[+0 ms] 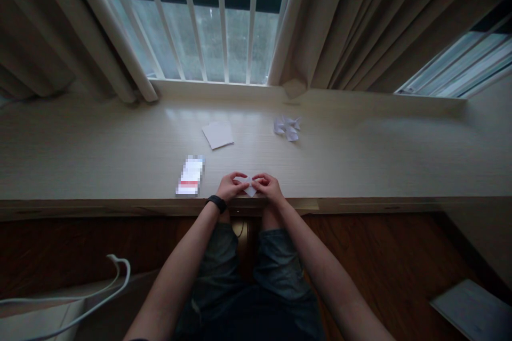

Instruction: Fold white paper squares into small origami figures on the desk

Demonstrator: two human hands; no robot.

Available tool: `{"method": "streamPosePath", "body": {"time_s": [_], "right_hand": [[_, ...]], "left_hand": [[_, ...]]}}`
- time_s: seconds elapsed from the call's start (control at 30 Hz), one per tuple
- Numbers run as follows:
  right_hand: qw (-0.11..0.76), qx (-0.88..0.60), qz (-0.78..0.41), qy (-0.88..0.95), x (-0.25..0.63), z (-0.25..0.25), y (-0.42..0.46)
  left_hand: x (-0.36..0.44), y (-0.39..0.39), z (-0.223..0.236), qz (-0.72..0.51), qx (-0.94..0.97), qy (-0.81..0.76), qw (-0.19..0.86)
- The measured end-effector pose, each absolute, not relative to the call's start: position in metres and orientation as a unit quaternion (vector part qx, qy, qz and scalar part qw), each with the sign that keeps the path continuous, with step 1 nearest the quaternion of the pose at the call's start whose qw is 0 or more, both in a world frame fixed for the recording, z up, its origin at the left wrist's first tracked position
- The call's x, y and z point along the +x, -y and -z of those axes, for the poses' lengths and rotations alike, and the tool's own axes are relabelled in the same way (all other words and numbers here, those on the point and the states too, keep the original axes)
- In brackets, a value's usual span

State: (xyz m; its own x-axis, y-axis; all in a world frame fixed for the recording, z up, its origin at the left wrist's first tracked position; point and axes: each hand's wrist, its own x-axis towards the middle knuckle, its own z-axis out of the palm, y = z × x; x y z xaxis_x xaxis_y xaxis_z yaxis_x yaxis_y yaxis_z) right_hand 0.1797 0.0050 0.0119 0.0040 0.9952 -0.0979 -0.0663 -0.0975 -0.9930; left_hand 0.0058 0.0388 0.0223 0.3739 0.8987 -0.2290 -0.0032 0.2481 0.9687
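A small folded piece of white paper [250, 187] is held between my two hands at the front edge of the pale desk [360, 160]. My left hand [232, 186], with a black band on its wrist, pinches the paper's left side. On the right side, my right hand [269, 186] grips it between thumb and fingers. Beyond them lies a stack of white paper squares [218, 135]. Several folded white paper pieces [287, 128] sit in a cluster farther right. The exact folds in the held paper are too small to make out.
A phone [191, 176] with a blurred, lit screen lies left of my hands. Behind the desk are a barred window [200, 37] and beige curtains [320, 21]. A white cable [128, 272] loops at lower left, and a flat pale object [476, 306] rests at lower right.
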Motion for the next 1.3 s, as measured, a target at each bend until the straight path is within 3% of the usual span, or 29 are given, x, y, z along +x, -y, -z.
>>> {"method": "streamPosePath", "body": {"time_s": [0.37, 1.3], "right_hand": [[0.491, -0.513, -0.557, 0.431, 0.1843, -0.0177, -0.004], [0.513, -0.505, -0.591, 0.363, 0.1856, -0.0124, -0.003]], "left_hand": [[0.0008, -0.0426, -0.0193, -0.302, 0.519, -0.391, 0.697], [0.0046, -0.0376, -0.0181, -0.373, 0.48, -0.433, 0.666]]}}
